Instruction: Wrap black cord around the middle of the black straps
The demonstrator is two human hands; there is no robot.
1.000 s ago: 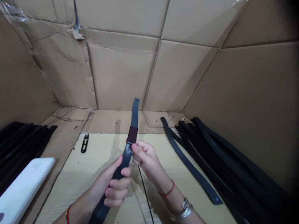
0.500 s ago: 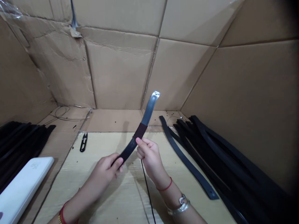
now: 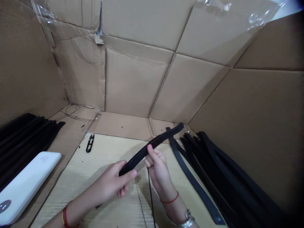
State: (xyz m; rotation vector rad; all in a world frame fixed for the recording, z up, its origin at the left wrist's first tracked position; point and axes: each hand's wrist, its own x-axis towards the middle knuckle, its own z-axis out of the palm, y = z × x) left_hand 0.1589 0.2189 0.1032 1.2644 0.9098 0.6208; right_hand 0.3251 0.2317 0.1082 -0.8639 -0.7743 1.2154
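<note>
A curved black strap (image 3: 140, 155) is held up slantwise between my hands, its far end pointing to the upper right. My left hand (image 3: 116, 182) grips the near part, thumb laid along the strap and fingers wrapped under it. Farther up, my right hand (image 3: 157, 164) pinches the strap near its middle, thumb on top. From beneath the right hand a thin dark cord (image 3: 152, 196) runs down toward the front edge of view. A single black strap (image 3: 191, 179) lies on the board to the right of that hand.
Small black thread snips (image 3: 90, 144) lie on the pale board (image 3: 99, 167). On the left are a white power-bank-like block (image 3: 30, 183) and a pile of black straps (image 3: 28, 136). More black straps (image 3: 228, 177) are heaped right. Cardboard walls (image 3: 133, 79) enclose the space.
The strap has tilted lower, its far end swinging right and down, so its shiny tip now looks dark. My left hand has shifted slightly down. The camera view has moved a little.
</note>
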